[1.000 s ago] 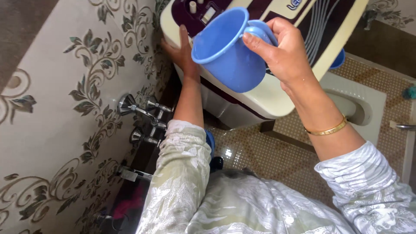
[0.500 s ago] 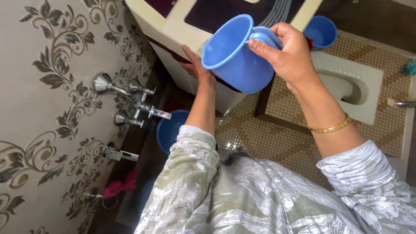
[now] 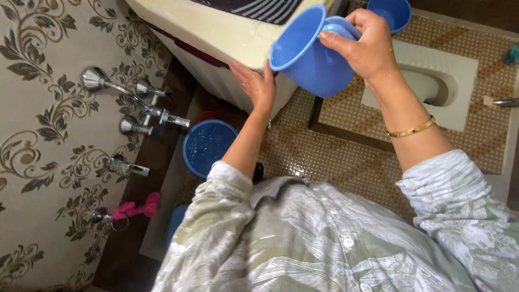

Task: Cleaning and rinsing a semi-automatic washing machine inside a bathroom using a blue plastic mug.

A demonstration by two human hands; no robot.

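Blue plastic mug [image 3: 308,57] tilts in my right hand [image 3: 367,46], fingers curled tight around its handle; my left hand [image 3: 257,84] presses open-palmed on the washing machine [image 3: 216,32].

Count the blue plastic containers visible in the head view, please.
3: a blue mug held in the right hand; a blue bucket of water on the floor below the taps; a blue tub at the top edge. More may be hidden.
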